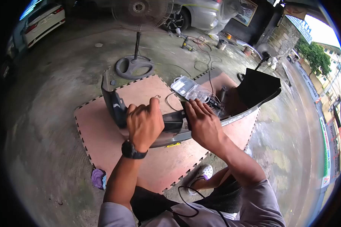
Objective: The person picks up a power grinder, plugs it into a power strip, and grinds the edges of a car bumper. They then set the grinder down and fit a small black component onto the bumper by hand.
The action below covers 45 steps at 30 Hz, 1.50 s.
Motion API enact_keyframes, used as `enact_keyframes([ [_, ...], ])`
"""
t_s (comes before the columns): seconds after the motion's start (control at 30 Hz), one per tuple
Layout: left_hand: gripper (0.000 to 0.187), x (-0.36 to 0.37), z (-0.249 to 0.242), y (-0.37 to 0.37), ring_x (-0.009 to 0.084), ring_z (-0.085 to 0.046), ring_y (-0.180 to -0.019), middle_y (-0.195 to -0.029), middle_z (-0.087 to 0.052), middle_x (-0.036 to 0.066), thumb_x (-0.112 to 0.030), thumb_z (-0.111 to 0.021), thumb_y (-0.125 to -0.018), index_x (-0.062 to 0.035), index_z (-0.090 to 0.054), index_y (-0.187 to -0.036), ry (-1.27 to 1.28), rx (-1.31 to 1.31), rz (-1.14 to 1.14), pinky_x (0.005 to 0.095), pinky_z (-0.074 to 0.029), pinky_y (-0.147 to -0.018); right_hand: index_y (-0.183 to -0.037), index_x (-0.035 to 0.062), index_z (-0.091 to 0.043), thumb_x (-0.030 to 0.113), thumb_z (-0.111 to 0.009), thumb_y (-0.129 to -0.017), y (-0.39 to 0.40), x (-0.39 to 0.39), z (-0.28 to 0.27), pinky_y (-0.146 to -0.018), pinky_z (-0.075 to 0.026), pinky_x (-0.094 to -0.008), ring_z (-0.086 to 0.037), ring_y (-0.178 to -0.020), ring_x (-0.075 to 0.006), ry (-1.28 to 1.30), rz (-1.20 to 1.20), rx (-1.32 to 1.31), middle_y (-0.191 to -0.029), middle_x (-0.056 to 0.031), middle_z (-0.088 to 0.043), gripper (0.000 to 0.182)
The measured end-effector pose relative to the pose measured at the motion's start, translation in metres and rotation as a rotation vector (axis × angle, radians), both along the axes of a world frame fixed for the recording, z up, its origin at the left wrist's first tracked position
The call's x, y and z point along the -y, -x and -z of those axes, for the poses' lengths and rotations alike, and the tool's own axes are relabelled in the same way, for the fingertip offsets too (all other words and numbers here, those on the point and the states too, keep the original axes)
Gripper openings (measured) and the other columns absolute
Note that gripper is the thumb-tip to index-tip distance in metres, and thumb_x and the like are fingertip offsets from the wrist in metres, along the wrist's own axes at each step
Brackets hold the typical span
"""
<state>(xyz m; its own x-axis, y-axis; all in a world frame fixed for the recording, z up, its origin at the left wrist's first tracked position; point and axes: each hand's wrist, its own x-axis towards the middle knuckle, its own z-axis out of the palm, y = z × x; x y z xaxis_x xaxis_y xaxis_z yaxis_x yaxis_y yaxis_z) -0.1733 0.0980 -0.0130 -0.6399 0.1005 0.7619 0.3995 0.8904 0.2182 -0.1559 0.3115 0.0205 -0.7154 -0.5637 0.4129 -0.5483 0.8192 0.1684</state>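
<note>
A dark car bumper (166,140) lies across pink foam mats in front of me, its inner side facing up. My left hand (144,123), with a black watch on the wrist, is closed in a fist over the bumper's left part, thumb uppermost. Whatever sits inside that fist is hidden. My right hand (202,123) grips the bumper near its middle, fingers close together over a black upright part (185,115); the thumb is out of sight. Just beyond the right hand is an opened clear plastic organizer case (189,89), beside cables and small items.
A standing fan (134,68) is behind the mats (102,125). A yellow-and-black power tool (185,42) and cords lie on the concrete floor. Parked cars (45,22) stand further back. A purple cloth (97,178) lies by the mat's left corner; a street runs along the right.
</note>
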Motion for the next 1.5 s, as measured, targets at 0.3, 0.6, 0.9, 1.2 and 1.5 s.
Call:
enact_keyframes([
  [0.3, 0.018, 0.003, 0.001, 0.002, 0.0317, -0.064, -0.061, -0.063, -0.064, 0.012, -0.007, -0.06, -0.093, -0.0083, -0.059, -0.11, -0.039, -0.018, 0.01, 0.0424, -0.045, -0.067, -0.098, -0.001, -0.062, 0.011, -0.056, -0.086, 0.006, 0.009, -0.026, -0.071, -0.06, -0.0413, -0.073, -0.077, -0.0296, -0.336, 0.071, 0.182, -0.087, -0.0142, -0.071, 0.018],
  [0.6, 0.021, 0.003, 0.005, 0.003, 0.0324, -0.066, -0.064, -0.068, -0.068, 0.012, -0.008, -0.059, -0.093, -0.0076, -0.059, -0.114, -0.046, -0.039, 0.051, 0.0435, -0.046, -0.068, -0.141, -0.0087, -0.048, 0.008, -0.05, -0.09, -0.003, 0.006, 0.015, -0.113, -0.043, -0.0428, -0.058, -0.131, -0.0332, -0.131, -0.124, -0.056, -0.14, -0.027, -0.057, 0.054],
  [0.9, 0.016, 0.002, 0.004, 0.0, 0.0331, -0.066, -0.064, -0.069, -0.068, 0.014, -0.012, -0.058, -0.096, -0.009, -0.06, -0.111, -0.018, -0.091, 0.032, 0.0437, -0.047, -0.069, -0.141, -0.0031, -0.051, 0.006, -0.059, -0.082, 0.007, -0.025, 0.037, -0.114, -0.042, -0.0398, -0.055, -0.134, -0.0316, 0.049, -0.042, -0.037, -0.142, -0.0221, -0.057, 0.06],
  [1.2, 0.024, -0.022, -0.042, 0.0, 0.0245, -0.07, -0.074, -0.085, -0.074, 0.012, -0.02, -0.076, -0.087, -0.0014, -0.07, -0.1, -0.079, 0.314, 0.442, 0.0344, -0.054, -0.072, -0.135, 0.0014, -0.061, -0.01, -0.048, -0.082, -0.058, -0.182, 0.086, -0.1, -0.05, -0.0474, -0.062, -0.116, -0.046, 0.943, 0.378, 0.381, -0.121, -0.0304, -0.066, 0.056],
  [1.5, 0.019, -0.02, -0.036, 0.078, 0.0086, -0.058, -0.066, -0.076, -0.069, 0.002, -0.022, -0.077, -0.091, -0.004, -0.073, -0.086, -0.476, 1.139, 0.51, 0.0245, -0.046, -0.062, -0.136, 0.0019, -0.061, -0.015, -0.05, -0.085, -0.1, -0.194, 0.072, -0.099, -0.051, -0.0383, -0.069, -0.113, -0.0322, 0.935, 0.321, 0.498, -0.119, -0.0253, -0.07, 0.055],
])
